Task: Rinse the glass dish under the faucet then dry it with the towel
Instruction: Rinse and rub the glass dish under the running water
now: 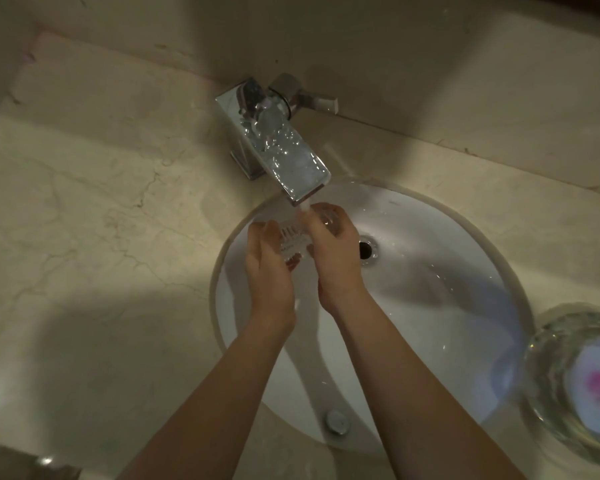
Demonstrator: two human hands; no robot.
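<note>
Glass dish (293, 242): small, clear, ribbed. You hold it over the sink (430, 271), just below the faucet (281, 147) spout and left of the drain (365, 250). The water stream (305, 206) falls from the spout tip onto the dish's far right edge, where your fingers are.

Left hand (267, 271): fingers curled round the dish's left side, grasping it from below and beside. Right hand (336, 258): curled over the right side and top of the dish, also grasping. How much of the dish lies under the right palm cannot be told; glass and blur hide its outline.

Step in hand, by judgement: rinsing, the first half of the task. Drying is not begun.

Next move, by judgement: turn the dish so the stream reaches the inside and the near edge, then lift it clear and shut off the faucet. That frees one hand, so the other must take the whole wet dish; grip by the ribbed wall, not the smooth rim.

Towel: not in view. Find it before you let go with either hand.

Surroundings: marble counter (101, 202) around the sink; a larger glass bowl (548, 358) stands at the right edge, holding something white with a pink mark. Keep your right elbow off it when you withdraw.
</note>
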